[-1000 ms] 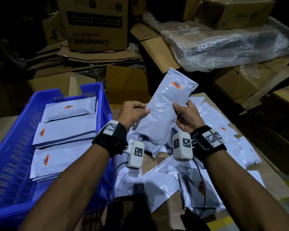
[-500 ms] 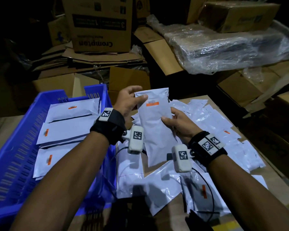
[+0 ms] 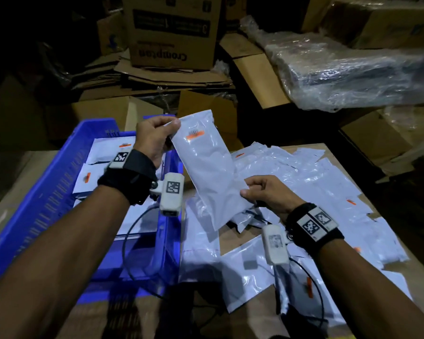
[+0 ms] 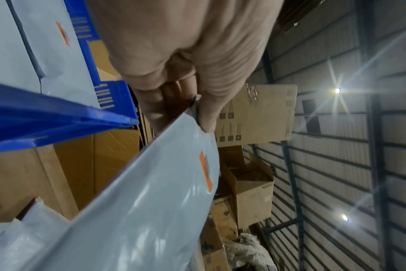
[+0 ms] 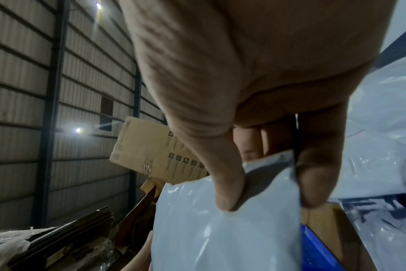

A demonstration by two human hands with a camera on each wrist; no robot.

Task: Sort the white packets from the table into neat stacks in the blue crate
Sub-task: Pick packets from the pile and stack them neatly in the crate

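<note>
A white packet point(image 3: 207, 167) with an orange label hangs in the air between my hands, above the crate's right wall. My left hand point(image 3: 157, 135) pinches its top left corner, thumb on top point(image 4: 204, 117). My right hand point(image 3: 262, 192) pinches its lower right edge between thumb and fingers point(image 5: 230, 198). The same packet point(image 4: 139, 210) fills the lower left wrist view and the packet point(image 5: 225, 229) also shows in the right wrist view. The blue crate point(image 3: 47, 192) stands at the left with white packets point(image 3: 108, 148) stacked inside. Many loose white packets point(image 3: 316, 182) cover the table point(image 3: 397, 285) at the right.
Cardboard boxes point(image 3: 171, 33) and flattened cartons are piled behind the crate and table. A plastic-wrapped bundle point(image 3: 348, 69) lies at the back right. Camera cables point(image 3: 142, 241) hang from both wrists over the crate's near corner and the packets.
The packet has swung left toward the crate. My left hand went from an open touch to a pinch at its top corner. My right hand slid down to its lower edge.
</note>
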